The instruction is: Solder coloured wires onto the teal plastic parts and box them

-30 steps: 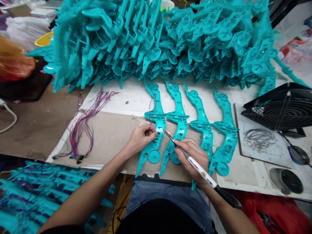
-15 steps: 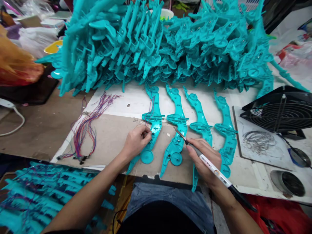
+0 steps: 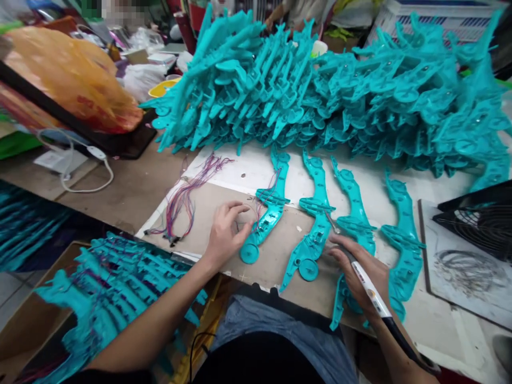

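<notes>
Bench view from the head camera. Four teal shells lay in a row on the board; the left shell [image 3: 267,218] sat tilted at the row's left end, thin wires [image 3: 256,205] trailing from its middle. The left hand [image 3: 226,234] rested just beside it with fingers spread and loosely curled — gripping nothing, fingertips at the shell's edge near the wires. The right hand [image 3: 362,272] was closed around a soldering iron [image 3: 370,292], held pen-fashion, its tip lying near the second shell [image 3: 314,234]; the hand partly covered the third shell [image 3: 352,229]. The fourth shell [image 3: 404,245] lay to the right.

Handling, as a judgement: each shell appeared to be a light, stiff moulding, long and narrow — likely to slide on the board and to pivot if pushed at one end. The broad middle section or the round disc at the near end offered the firmest hold; the thin pointed tip and the fine wires looked easily bent or pulled loose.

Behind the row stood a pile [image 3: 340,90] of like shells; a loose wire bundle [image 3: 188,194] lay at the left.
</notes>
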`<state>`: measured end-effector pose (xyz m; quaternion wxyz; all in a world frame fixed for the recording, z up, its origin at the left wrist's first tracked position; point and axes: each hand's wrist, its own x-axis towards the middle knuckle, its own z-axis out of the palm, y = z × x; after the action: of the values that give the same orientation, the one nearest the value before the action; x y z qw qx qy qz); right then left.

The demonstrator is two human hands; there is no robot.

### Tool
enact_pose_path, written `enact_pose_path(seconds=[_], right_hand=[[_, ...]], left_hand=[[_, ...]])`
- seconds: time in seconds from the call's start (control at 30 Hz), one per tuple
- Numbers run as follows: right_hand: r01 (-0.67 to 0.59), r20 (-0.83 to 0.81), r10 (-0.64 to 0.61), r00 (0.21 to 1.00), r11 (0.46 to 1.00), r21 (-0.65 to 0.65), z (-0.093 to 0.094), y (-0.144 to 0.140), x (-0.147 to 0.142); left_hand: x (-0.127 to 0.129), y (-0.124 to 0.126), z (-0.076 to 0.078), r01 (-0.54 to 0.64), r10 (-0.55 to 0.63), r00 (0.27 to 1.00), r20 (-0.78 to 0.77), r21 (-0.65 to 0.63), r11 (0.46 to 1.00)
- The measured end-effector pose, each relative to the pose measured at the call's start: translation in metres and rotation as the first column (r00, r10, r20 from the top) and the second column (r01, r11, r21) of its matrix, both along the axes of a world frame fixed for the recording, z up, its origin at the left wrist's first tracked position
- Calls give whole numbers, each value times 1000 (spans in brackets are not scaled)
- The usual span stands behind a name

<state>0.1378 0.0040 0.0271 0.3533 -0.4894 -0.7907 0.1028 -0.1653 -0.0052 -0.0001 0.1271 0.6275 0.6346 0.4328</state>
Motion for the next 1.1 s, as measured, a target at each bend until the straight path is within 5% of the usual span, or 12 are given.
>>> enact_pose_path(seconds=[0.1,0.27,0.4,0.47,0.53,0.67,0.87,1.1], right_hand=[[-176,188,155,970,980,97,-9,17,2],[-309,331,237,913,933,184,-29,47,0],[-319,359,227,905,921,224,-29,53,-1],[-315,358,224,906,923,221,-26,52,-2],[-317,356,228,906,924,214,-25,51,-3],[-311,353,216,910,919,241,-23,50,-6],[-313,381,202,902,914,258,-20,50,-7],[-302,361,207,910,925,232,-25,50,-5]], left_hand=[[0,-14,-4,21,-20,999,29,-55,998],[1,-33,-4,29,-19,994,111,-89,996],[-51,-36,4,-294,295,955,36,-13,956],[-95,-35,8,-532,531,845,-61,-3,847],[-137,-32,11,-668,647,743,-173,-115,735],[-182,-19,10,-584,567,805,-177,-407,702],[-193,1,7,-465,557,828,59,-482,742],[-204,-1,44,-183,432,737,520,-462,868]])
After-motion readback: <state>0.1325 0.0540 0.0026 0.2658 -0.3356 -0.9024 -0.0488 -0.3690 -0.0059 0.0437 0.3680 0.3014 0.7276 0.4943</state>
